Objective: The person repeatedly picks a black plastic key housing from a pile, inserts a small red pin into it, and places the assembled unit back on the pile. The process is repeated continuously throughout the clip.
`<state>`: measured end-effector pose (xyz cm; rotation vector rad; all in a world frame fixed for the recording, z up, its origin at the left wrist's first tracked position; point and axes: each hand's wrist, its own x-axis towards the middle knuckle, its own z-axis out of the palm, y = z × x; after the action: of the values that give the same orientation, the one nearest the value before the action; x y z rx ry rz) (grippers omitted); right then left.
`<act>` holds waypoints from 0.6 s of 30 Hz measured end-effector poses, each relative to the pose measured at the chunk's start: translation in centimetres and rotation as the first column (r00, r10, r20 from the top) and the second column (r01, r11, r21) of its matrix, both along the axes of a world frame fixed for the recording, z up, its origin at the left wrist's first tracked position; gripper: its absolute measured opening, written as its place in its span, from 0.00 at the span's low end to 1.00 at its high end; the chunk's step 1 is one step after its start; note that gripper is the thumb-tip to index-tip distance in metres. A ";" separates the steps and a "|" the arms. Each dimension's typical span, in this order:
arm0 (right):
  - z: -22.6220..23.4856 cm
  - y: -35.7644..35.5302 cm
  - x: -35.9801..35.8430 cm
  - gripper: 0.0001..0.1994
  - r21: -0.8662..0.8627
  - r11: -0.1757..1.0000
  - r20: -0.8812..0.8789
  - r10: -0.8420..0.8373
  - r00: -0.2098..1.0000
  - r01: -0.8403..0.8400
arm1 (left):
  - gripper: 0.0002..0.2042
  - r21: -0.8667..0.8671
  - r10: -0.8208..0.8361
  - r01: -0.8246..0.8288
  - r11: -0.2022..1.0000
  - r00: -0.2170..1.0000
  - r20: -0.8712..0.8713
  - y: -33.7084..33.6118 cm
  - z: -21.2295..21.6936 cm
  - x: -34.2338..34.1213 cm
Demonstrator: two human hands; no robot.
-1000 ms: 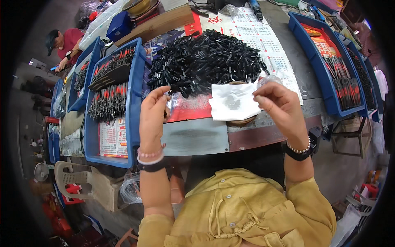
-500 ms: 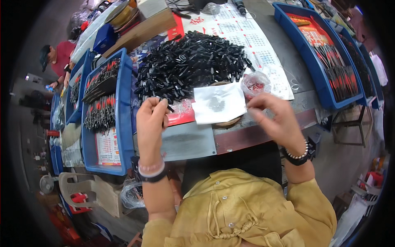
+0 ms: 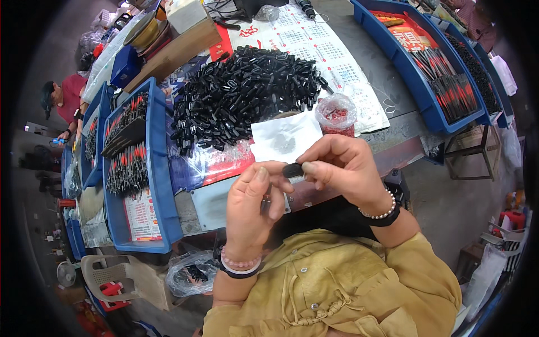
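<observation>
A small black oval piece [image 3: 292, 171] is pinched between the fingertips of both hands, above the table's front edge. My left hand [image 3: 251, 205] grips it from the left with thumb and fingers. My right hand [image 3: 343, 168] has its thumb and forefinger on the piece's right end. Something dark shows between the left hand's lower fingers, too small to name. Just beyond the hands lies a white paper sheet [image 3: 275, 132] with a grey smudge. A clear plastic-lined tub of small red bits [image 3: 337, 114] stands beside it. Further back is a heap of black oval pieces [image 3: 241, 92].
Blue trays with black-and-red parts stand on the left [image 3: 175, 219] and right [image 3: 393, 73]. A wooden block [image 3: 174, 48] and a dark tool [image 3: 306, 8] lie at the back. Below left is a plastic chair [image 3: 126, 269]. A person in red [image 3: 73, 92] stands far left.
My left hand has moved right and nearer me, away from the heap's edge. My right hand has come left from beside the tub, and both now meet on the black piece.
</observation>
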<state>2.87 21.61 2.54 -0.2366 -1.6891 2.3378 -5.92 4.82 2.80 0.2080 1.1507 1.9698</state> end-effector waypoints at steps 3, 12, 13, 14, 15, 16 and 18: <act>0.2 0.7 0.0 0.06 -0.118 0.991 0.068 0.071 0.995 -0.063 | 0.12 -0.122 0.053 -0.083 0.989 0.972 -0.227 0.0 -0.2 0.3; -0.3 0.8 -0.3 0.07 -0.029 0.992 0.233 0.130 0.964 -0.127 | 0.14 -0.221 -0.163 -0.282 0.934 0.214 -0.963 0.7 -1.2 1.0; -0.3 1.0 -0.3 0.07 0.047 0.986 0.233 0.143 0.962 -0.158 | 0.14 -0.240 -0.186 -0.267 0.933 0.211 -0.960 0.6 -1.2 0.9; -0.2 1.6 -0.3 0.07 0.166 0.976 0.252 0.093 0.963 -0.138 | 0.13 -0.287 -0.209 -0.241 0.927 0.302 -0.930 0.5 -1.1 0.7; 0.0 2.5 -0.3 0.08 0.282 0.952 0.266 0.043 0.963 -0.121 | 0.13 -0.332 -0.233 -0.210 0.919 0.390 -0.891 0.2 -1.0 0.6; 0.2 3.5 -0.4 0.08 0.402 0.909 0.243 0.008 0.970 -0.108 | 0.12 -0.372 -0.253 -0.180 0.910 0.468 -0.846 0.0 -0.8 0.5; 0.1 6.3 -1.7 0.08 0.738 0.668 0.073 -0.221 0.972 0.097 | 0.09 -0.326 -0.148 -0.041 0.944 0.832 -0.534 -0.3 -0.5 -0.1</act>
<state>1.17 27.93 2.63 -0.3923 -2.4120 1.3687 -5.99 4.52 2.28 0.6631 1.8019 1.6724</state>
